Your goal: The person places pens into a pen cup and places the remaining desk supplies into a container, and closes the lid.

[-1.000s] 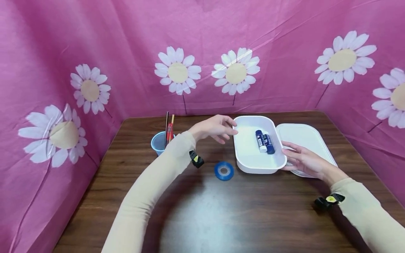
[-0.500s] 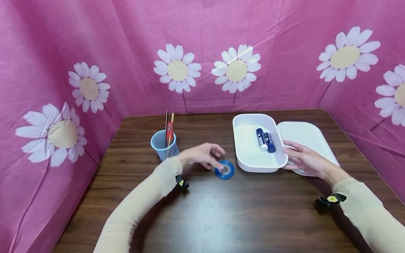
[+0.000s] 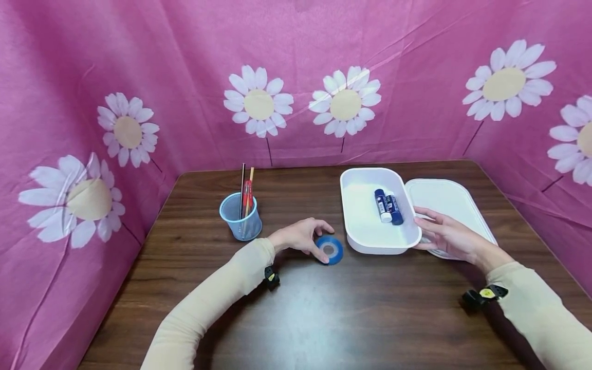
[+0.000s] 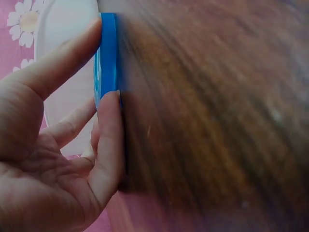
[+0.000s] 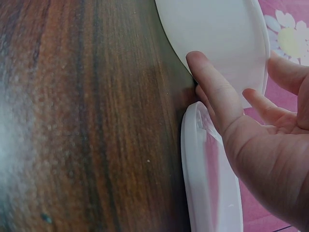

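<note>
A roll of blue tape (image 3: 338,252) lies flat on the wooden table. My left hand (image 3: 299,236) pinches it by the rim, thumb on the near side and fingers on the far side; the left wrist view shows the tape (image 4: 110,53) edge-on between thumb and fingertip. To its right stands a white plastic box (image 3: 376,248) without its lid, two dark blue glue sticks (image 3: 382,203) lying side by side inside. My right hand (image 3: 447,235) rests its extended fingers against the box's right side. The right wrist view has these fingers (image 5: 217,92) along the box wall (image 5: 217,38).
A white lid (image 3: 441,198) lies right of the box, partly under my right hand. At the back left a light blue mesh cup (image 3: 245,228) holds several thin sticks and a red item (image 3: 248,192). A pink flowered cloth (image 3: 300,46) hangs behind the table.
My left hand came down from beside the box's left rim to the tape and closed its fingers around the roll's edge. My right hand stays at the box.
</note>
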Available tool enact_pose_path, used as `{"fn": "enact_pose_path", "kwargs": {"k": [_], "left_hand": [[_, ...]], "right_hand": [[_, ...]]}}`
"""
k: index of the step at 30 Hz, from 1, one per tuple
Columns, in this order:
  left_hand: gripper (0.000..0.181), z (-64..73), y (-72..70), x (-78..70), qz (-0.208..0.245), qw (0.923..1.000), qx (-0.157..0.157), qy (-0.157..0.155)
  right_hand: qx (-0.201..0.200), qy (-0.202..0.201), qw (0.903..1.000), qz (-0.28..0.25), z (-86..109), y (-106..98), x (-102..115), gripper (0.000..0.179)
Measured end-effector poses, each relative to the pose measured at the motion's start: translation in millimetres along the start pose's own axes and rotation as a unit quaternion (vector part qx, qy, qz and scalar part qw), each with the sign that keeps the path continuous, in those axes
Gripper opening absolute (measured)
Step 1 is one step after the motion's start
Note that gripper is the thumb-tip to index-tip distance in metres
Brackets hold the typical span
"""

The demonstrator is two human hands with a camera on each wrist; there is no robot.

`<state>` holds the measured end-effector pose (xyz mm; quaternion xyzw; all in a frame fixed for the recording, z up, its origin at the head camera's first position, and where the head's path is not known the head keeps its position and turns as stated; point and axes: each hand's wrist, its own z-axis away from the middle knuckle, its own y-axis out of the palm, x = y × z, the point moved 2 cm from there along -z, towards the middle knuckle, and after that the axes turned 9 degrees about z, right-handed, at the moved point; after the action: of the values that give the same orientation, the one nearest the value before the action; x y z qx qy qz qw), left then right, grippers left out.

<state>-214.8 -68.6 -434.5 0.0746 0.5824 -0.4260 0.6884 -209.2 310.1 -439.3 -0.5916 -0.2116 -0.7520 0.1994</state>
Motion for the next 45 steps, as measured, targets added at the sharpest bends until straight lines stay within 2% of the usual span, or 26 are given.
{"fn": "enact_pose_path", "kwargs": {"k": [6, 17, 32, 35, 39, 45], "left_hand": [[0.062, 1.9, 1.9, -2.4, 0.003, 1.0, -0.005, -0.003], [0.06, 4.2, 3.4, -3.0, 0.004, 0.9999, -0.01, 0.007], [0.06, 9.8, 3.0, -4.2, 0.0, 0.9989, -0.019, 0.043], [0.061, 12.2, 1.3, -3.7, 0.012, 0.9986, -0.02, 0.047], [0.06, 13.6, -0.6, -0.6, 0.035, 0.9985, -0.025, 0.035], [0.055, 10.8, -0.8, 3.6, 0.12, 0.9926, -0.018, 0.009]], "right_hand": [[0.004, -0.004, 1.0, -0.006, -0.1, 0.5, 1.8, 0.042], [0.004, -0.001, 1.0, -0.006, 1.3, 0.8, -1.1, 0.04], [-0.011, 0.007, 0.9999, -0.005, 2.8, 1.9, -1.8, 0.038], [-0.016, 0.013, 0.9998, 0.002, 2.5, 2.4, -3.4, 0.042], [-0.022, 0.019, 0.9994, 0.016, 0.9, 3.1, -4.2, 0.051], [-0.024, 0.021, 0.999, 0.031, 1.3, 1.5, 0.8, 0.059]]}}
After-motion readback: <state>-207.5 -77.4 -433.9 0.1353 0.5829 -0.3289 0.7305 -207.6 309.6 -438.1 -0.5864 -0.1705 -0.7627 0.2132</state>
